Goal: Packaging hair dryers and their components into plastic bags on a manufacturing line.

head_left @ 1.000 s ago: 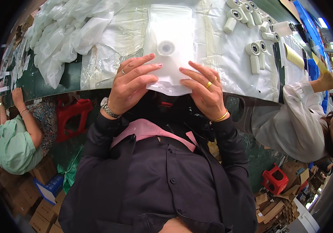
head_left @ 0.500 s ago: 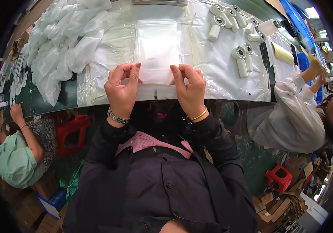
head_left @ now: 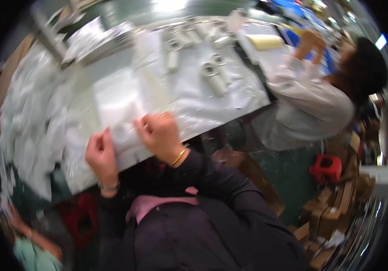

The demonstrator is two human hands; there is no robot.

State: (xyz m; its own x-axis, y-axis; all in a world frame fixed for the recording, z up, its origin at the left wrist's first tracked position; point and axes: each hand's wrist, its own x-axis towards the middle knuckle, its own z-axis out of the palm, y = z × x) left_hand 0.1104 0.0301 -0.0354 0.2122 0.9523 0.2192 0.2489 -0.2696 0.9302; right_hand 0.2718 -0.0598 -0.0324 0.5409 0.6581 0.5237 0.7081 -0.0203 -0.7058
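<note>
My left hand (head_left: 101, 156) is closed, thumb and fingers pinched at the left side of a translucent plastic bag (head_left: 122, 135). At the bag's right side my right hand (head_left: 160, 135) is closed as well, its fingers curled in and blurred. The bag lies between them at the near end of a stack of frosted plastic bags (head_left: 118, 92) on the table. Motion blur hides the exact grip of the fingertips.
Crumpled white bags (head_left: 31, 122) heap up at the left. Several white cylindrical parts with round dark-rimmed ends (head_left: 214, 79) lie beyond my right hand. A co-worker in a pale top (head_left: 311, 97) stands at the right; a red stool (head_left: 326, 168) is behind them.
The whole view has swung round and blurred, so the table now slants and the stack sits further left. My hands stay at the bag, the right one more curled than before.
</note>
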